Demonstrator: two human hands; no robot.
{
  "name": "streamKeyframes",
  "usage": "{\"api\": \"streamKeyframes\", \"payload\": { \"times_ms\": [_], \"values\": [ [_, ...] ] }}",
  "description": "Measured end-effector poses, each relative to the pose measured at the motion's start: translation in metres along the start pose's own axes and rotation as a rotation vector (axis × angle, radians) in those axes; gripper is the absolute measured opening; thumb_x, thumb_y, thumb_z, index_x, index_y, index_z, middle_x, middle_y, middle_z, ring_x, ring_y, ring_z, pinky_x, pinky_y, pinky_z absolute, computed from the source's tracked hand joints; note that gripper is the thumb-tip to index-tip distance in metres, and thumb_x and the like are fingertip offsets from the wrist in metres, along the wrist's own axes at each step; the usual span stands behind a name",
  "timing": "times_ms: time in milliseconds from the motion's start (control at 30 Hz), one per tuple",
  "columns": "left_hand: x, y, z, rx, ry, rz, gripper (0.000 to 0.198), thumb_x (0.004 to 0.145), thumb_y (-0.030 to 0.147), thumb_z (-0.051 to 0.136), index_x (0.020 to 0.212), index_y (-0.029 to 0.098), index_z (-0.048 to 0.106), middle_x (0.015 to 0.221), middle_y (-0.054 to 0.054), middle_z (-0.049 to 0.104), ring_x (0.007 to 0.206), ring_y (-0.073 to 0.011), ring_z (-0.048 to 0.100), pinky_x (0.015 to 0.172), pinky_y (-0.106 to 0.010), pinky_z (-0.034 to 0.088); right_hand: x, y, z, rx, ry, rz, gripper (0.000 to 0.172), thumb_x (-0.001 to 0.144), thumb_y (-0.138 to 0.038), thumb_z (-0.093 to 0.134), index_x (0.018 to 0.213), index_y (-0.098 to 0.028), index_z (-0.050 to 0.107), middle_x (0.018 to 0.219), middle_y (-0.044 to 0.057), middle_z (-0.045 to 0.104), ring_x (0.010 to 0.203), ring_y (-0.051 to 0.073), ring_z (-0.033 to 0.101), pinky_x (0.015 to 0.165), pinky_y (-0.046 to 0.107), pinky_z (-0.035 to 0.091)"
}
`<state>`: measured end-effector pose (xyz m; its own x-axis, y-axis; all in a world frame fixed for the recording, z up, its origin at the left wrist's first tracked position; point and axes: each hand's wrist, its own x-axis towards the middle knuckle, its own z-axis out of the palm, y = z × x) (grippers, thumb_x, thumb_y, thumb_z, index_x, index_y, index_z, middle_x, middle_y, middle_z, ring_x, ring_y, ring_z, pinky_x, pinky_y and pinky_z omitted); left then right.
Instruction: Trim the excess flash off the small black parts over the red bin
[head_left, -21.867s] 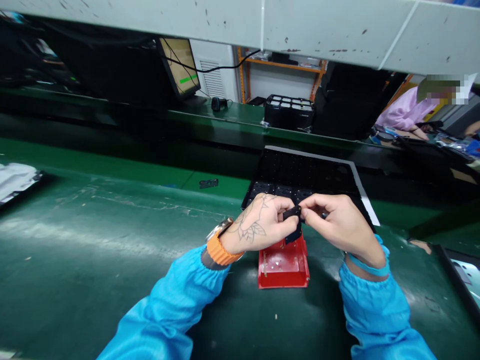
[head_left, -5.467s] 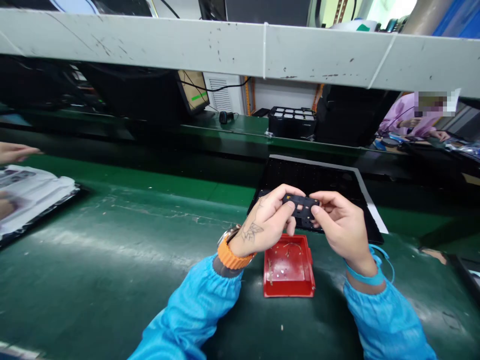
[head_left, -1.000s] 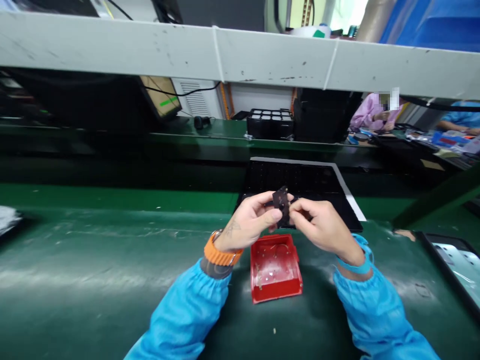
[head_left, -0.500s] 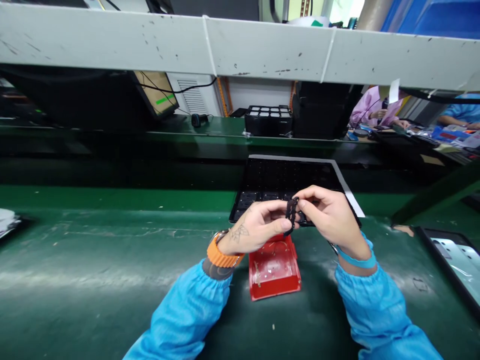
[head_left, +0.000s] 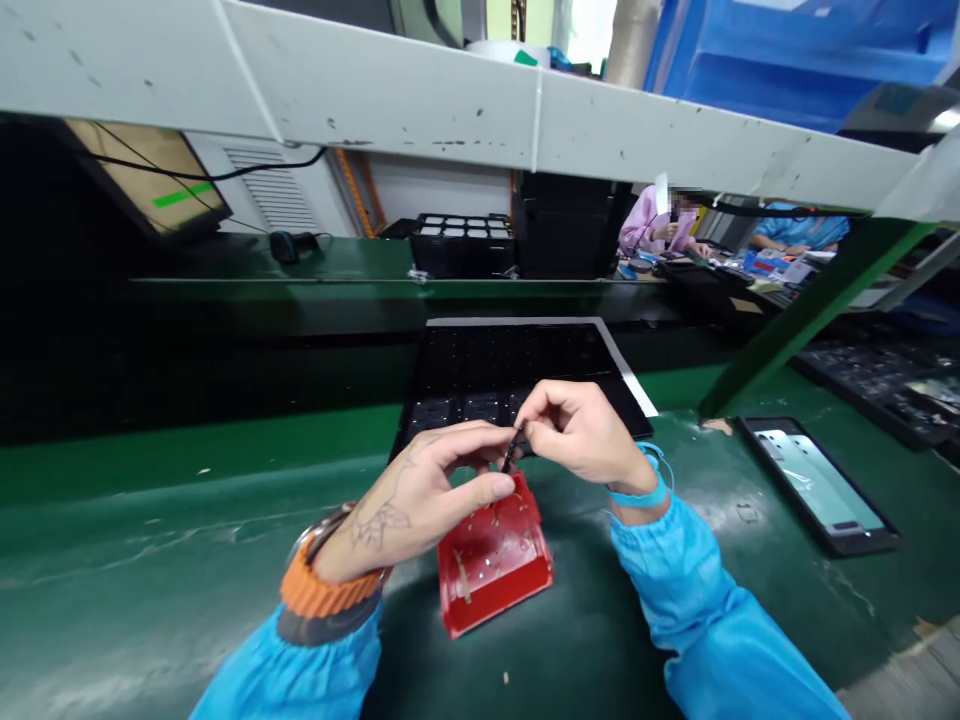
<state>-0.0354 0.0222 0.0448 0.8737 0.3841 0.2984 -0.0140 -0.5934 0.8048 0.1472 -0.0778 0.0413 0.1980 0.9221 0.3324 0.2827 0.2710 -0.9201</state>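
Observation:
A small, thin black plastic part (head_left: 513,447) is held between my two hands, seen nearly edge-on. My right hand (head_left: 589,432) pinches its upper end between thumb and fingertips. Around its lower end close the thumb and fingers of my left hand (head_left: 431,485), which partly hide it. Just below the hands a red plastic bin (head_left: 495,575) lies on the green bench, with tiny bits scattered inside. Behind them is a black tray (head_left: 517,365) with rows of compartments, its near edge covered by my fingers.
On the right lies a black-framed tray with a pale, glossy panel (head_left: 821,480). A green post (head_left: 810,310) rises behind it. Overhead runs a white shelf beam (head_left: 420,90). A scanner (head_left: 292,246) and black box (head_left: 463,245) stand at the back; two people sit far right.
The view has swung right, so the bench things appear further left. The black part has turned from showing its face to nearly edge-on, still between both hands.

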Motion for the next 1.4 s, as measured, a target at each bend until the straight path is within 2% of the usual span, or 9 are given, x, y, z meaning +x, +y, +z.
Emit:
{"api": "streamKeyframes", "payload": {
  "times_ms": [167, 367, 533, 667, 900, 1167, 1267, 1400],
  "values": [
    [0.001, -0.001, 0.000, -0.018, -0.015, 0.010, 0.032, 0.085, 0.041, 0.073, 0.107, 0.019, 0.078, 0.102, -0.008, 0.077, 0.089, -0.0219, 0.072, 0.079, -0.028, 0.057, 0.001, 0.000, 0.001, 0.047, -0.038, 0.012, 0.004, 0.071, -0.020, 0.061, 0.073, -0.017, 0.064, 0.060, -0.003, 0.059, 0.052, 0.009, 0.046, 0.048, 0.020, 0.035],
    [0.000, -0.002, 0.003, -0.176, -0.013, -0.055, 0.031, 0.087, 0.039, 0.070, 0.107, 0.016, 0.077, 0.097, -0.009, 0.078, 0.085, -0.0217, 0.072, 0.076, -0.027, 0.057, 0.002, 0.005, 0.005, 0.014, 0.006, -0.031, 0.006, 0.078, -0.021, 0.058, 0.078, -0.017, 0.062, 0.066, -0.001, 0.064, 0.056, 0.011, 0.056, 0.051, 0.021, 0.041],
    [-0.003, -0.005, 0.000, -0.208, -0.011, -0.051, 0.032, 0.086, 0.036, 0.073, 0.112, 0.018, 0.077, 0.101, -0.010, 0.077, 0.090, -0.0230, 0.072, 0.080, -0.028, 0.058, 0.002, 0.006, 0.006, 0.071, -0.004, -0.026, 0.005, 0.077, -0.022, 0.061, 0.077, -0.017, 0.061, 0.064, -0.003, 0.060, 0.055, 0.011, 0.054, 0.051, 0.021, 0.040],
    [-0.003, -0.004, -0.001, -0.164, -0.035, -0.045, 0.032, 0.084, 0.036, 0.075, 0.110, 0.018, 0.077, 0.103, -0.010, 0.077, 0.091, -0.0231, 0.072, 0.082, -0.029, 0.058, 0.000, 0.004, 0.004, 0.109, -0.045, 0.007, 0.004, 0.073, -0.019, 0.060, 0.076, -0.017, 0.062, 0.064, -0.002, 0.062, 0.056, 0.012, 0.057, 0.052, 0.022, 0.042],
    [0.000, -0.003, 0.003, -0.223, -0.037, -0.075, 0.032, 0.087, 0.040, 0.072, 0.108, 0.017, 0.077, 0.099, -0.009, 0.077, 0.090, -0.0229, 0.071, 0.077, -0.027, 0.058, 0.001, 0.006, 0.005, 0.006, -0.016, -0.025, 0.006, 0.077, -0.018, 0.057, 0.078, -0.017, 0.063, 0.066, -0.001, 0.067, 0.057, 0.012, 0.060, 0.052, 0.021, 0.044],
    [-0.002, -0.003, 0.003, -0.239, -0.035, -0.107, 0.039, 0.085, 0.041, 0.073, 0.113, 0.014, 0.075, 0.105, -0.012, 0.076, 0.093, -0.0245, 0.071, 0.082, -0.032, 0.058, 0.001, 0.006, 0.003, 0.066, -0.040, -0.022, 0.004, 0.075, -0.019, 0.059, 0.077, -0.017, 0.062, 0.065, -0.003, 0.060, 0.059, 0.013, 0.059, 0.055, 0.024, 0.046],
    [-0.002, -0.004, 0.006, -0.317, -0.041, -0.121, 0.040, 0.086, 0.041, 0.074, 0.115, 0.014, 0.075, 0.104, -0.012, 0.077, 0.092, -0.0237, 0.071, 0.082, -0.031, 0.058, 0.000, 0.005, 0.001, 0.046, -0.038, -0.004, 0.004, 0.077, -0.019, 0.060, 0.077, -0.017, 0.063, 0.065, -0.001, 0.063, 0.059, 0.014, 0.061, 0.055, 0.024, 0.047],
    [-0.001, -0.010, 0.011, -0.583, -0.075, -0.136, 0.045, 0.086, 0.046, 0.075, 0.115, 0.012, 0.073, 0.104, -0.013, 0.076, 0.088, -0.0212, 0.073, 0.082, -0.030, 0.058, -0.001, 0.001, -0.001, 0.039, 0.000, 0.006, 0.007, 0.083, -0.021, 0.063, 0.082, -0.016, 0.068, 0.073, 0.002, 0.070, 0.064, 0.015, 0.065, 0.058, 0.024, 0.051]
  ]
}}
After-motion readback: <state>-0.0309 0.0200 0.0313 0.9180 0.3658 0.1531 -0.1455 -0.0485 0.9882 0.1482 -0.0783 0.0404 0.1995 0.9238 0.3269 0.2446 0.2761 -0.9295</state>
